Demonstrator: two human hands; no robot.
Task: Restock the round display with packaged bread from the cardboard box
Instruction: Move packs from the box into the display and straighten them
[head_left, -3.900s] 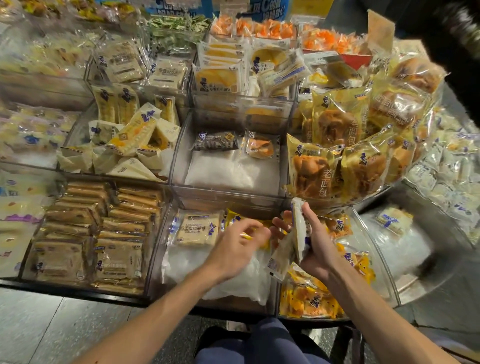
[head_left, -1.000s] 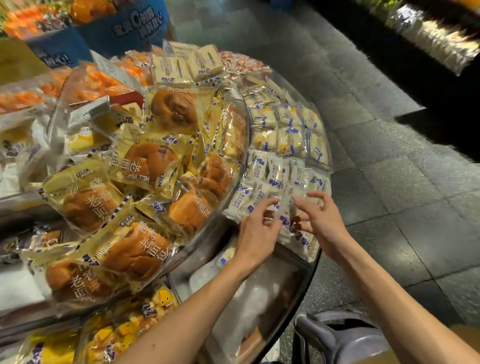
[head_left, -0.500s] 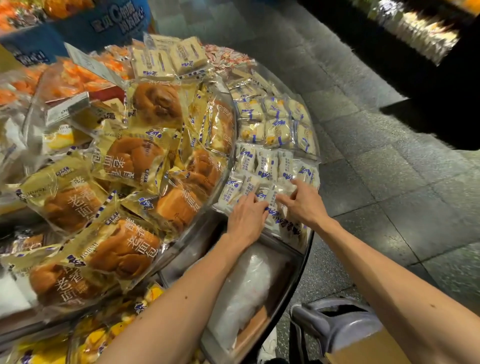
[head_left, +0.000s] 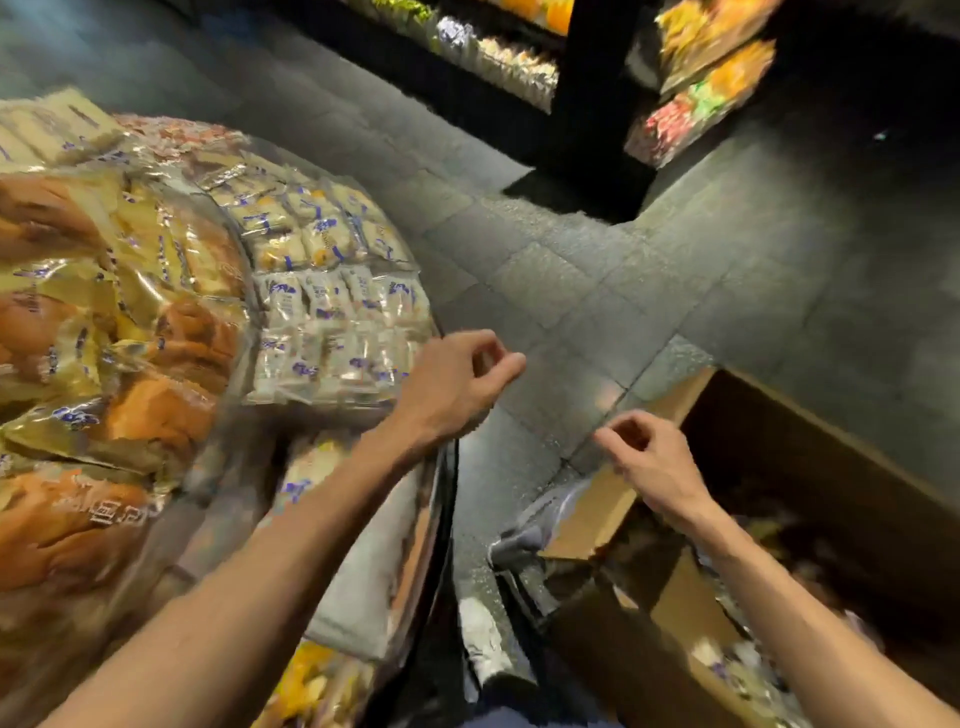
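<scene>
Here, left hand (head_left: 452, 387) by display (head_left: 453, 483), right hand (head_left: 652, 465) at cardboard box (head_left: 597, 512), grips loose, empty

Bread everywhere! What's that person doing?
A person is restocking the round display with packaged bread. Right now both hands are empty: the left hand hovers beside the small white packets at the display's edge, and the right hand hovers over the open cardboard box. Probably more packets get picked up next.

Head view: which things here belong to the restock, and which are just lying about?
Job in hand:
round display
white bread packets on it
cardboard box
left hand, empty
right hand, empty

Just about:
far snack shelves
tiled floor
</scene>
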